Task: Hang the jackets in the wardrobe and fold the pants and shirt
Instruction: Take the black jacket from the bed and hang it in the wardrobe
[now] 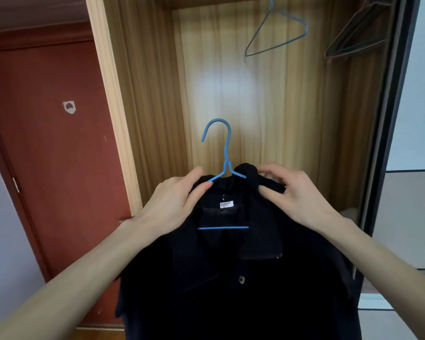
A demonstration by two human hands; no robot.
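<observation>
A dark navy jacket [231, 278] hangs on a blue wire hanger [225, 148] in front of the open wardrobe [157, 94]. The hanger's hook points up and left, free in the air, and its lower bar shows inside the collar. My left hand [172, 204] grips the jacket's left shoulder together with the hanger's arm. My right hand [292, 192] pinches the bunched collar at the right shoulder. A white label sits inside the neck, and a button shows lower down the front.
An empty blue wire hanger [277, 30] hangs at the wardrobe's top. Several dark hangers [353, 38] bunch at the upper right. A red-brown door [54, 143] stands to the left and the dark wardrobe door edge [388, 119] to the right.
</observation>
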